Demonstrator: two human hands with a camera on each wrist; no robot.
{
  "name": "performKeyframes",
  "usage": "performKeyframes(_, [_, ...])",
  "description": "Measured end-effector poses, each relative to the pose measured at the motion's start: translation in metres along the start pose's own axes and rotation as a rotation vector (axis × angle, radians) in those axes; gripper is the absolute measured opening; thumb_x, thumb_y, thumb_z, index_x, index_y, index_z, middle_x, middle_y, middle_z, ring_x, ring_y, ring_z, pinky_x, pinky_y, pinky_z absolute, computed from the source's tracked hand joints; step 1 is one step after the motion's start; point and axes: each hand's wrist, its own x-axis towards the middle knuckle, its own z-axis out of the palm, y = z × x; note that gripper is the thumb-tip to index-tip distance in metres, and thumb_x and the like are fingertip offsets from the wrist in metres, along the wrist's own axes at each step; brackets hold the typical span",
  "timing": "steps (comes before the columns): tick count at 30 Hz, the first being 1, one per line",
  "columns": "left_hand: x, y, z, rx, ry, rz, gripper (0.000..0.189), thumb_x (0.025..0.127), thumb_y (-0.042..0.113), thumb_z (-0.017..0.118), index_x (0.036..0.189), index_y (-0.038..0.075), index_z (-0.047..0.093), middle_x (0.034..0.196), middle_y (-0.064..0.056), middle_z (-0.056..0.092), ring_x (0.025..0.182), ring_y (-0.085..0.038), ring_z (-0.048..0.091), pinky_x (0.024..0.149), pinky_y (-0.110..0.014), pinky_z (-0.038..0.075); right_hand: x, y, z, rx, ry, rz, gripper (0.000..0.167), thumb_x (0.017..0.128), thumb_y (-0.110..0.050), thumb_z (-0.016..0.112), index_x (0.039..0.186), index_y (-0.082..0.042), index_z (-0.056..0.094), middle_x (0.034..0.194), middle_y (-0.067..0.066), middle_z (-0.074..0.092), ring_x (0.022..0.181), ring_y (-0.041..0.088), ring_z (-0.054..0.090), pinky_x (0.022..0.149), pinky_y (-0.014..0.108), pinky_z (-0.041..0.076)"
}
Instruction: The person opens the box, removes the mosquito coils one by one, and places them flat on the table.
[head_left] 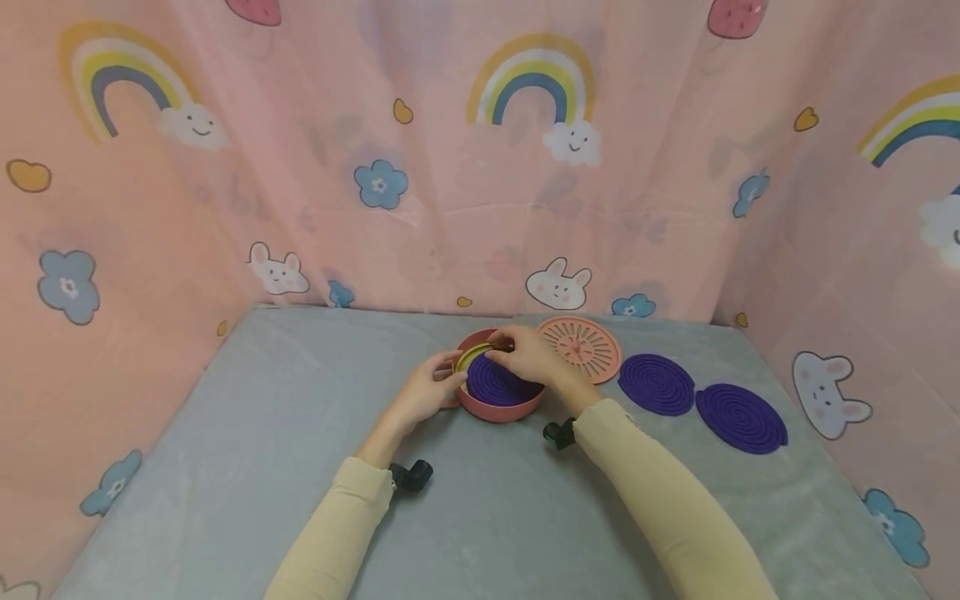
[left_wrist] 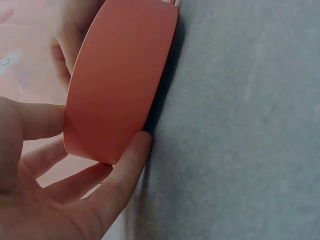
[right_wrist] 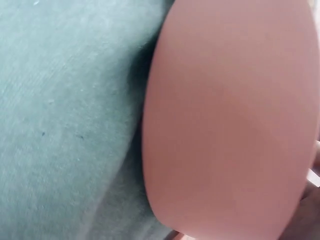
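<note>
A round pink mosquito coil box (head_left: 501, 412) sits on the table with its top off. Inside it lies a purple mosquito coil (head_left: 495, 382), with a curved gold-coloured strip (head_left: 471, 355) along its far left edge. My left hand (head_left: 427, 387) holds the box by its left side; the left wrist view shows the thumb at the rim and fingers against the wall. Reaching over the box from the right, my right hand (head_left: 528, 354) pinches the gold-coloured strip near the far rim. In the right wrist view the box wall hides most of that hand.
A pink slotted lid (head_left: 600, 367) lies just behind and right of the box. Two more purple coils, one nearer (head_left: 656, 384) and one farther right (head_left: 742, 418), lie flat on the grey tablecloth (head_left: 225, 467). A pink patterned curtain (head_left: 450, 242) encloses the table.
</note>
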Motion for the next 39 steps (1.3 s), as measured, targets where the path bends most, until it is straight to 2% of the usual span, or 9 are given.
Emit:
performKeyframes(6, [0.001, 0.0, 0.0, -0.003, -0.004, 0.01, 0.049, 0.103, 0.017, 0.063, 0.15, 0.011, 0.05, 0.15, -0.021, 0.045, 0.135, -0.037, 0.05, 0.084, -0.038, 0.061, 0.002, 0.0, 0.003, -0.077, -0.037, 0.016, 0.037, 0.098, -0.025, 0.069, 0.128, -0.004, 0.066, 0.126, 0.014, 0.066, 0.121, 0.031, 0.06, 0.107, 0.049, 0.047])
performKeyframes(11, [0.0, -0.001, -0.001, 0.006, -0.007, 0.011, 0.049, 0.103, 0.017, 0.062, 0.15, 0.011, 0.05, 0.15, -0.021, 0.045, 0.135, -0.037, 0.05, 0.084, -0.037, 0.061, 0.002, 0.001, 0.004, -0.086, -0.049, 0.024, 0.036, 0.099, -0.023, 0.069, 0.129, -0.004, 0.066, 0.129, 0.014, 0.066, 0.125, 0.031, 0.058, 0.11, 0.049, 0.044])
performKeyframes(26, [0.001, 0.0, -0.001, -0.003, -0.008, 0.015, 0.048, 0.103, 0.017, 0.063, 0.149, 0.011, 0.05, 0.151, -0.022, 0.044, 0.137, -0.039, 0.048, 0.086, -0.04, 0.061, 0.001, 0.004, -0.009, 0.025, 0.019, -0.071, 0.03, 0.095, -0.012, 0.072, 0.123, -0.003, 0.07, 0.123, 0.015, 0.064, 0.12, 0.033, 0.058, 0.108, 0.053, 0.044])
performKeyframes(34, [0.0, 0.0, -0.001, 0.011, -0.007, 0.013, 0.048, 0.103, 0.018, 0.062, 0.149, 0.012, 0.05, 0.151, -0.021, 0.044, 0.136, -0.038, 0.049, 0.085, -0.038, 0.061, -0.004, 0.003, -0.022, -0.003, -0.007, 0.014, 0.031, 0.093, -0.016, 0.075, 0.123, -0.009, 0.071, 0.12, 0.01, 0.068, 0.111, 0.029, 0.06, 0.101, 0.049, 0.049])
performKeyframes(39, [0.0, 0.0, -0.001, 0.018, -0.001, 0.007, 0.047, 0.103, 0.019, 0.062, 0.149, 0.013, 0.051, 0.151, -0.02, 0.044, 0.136, -0.037, 0.049, 0.085, -0.037, 0.061, -0.005, 0.005, -0.025, 0.012, -0.064, 0.043, 0.034, 0.094, -0.015, 0.074, 0.127, -0.01, 0.069, 0.126, 0.011, 0.068, 0.119, 0.031, 0.061, 0.108, 0.052, 0.046])
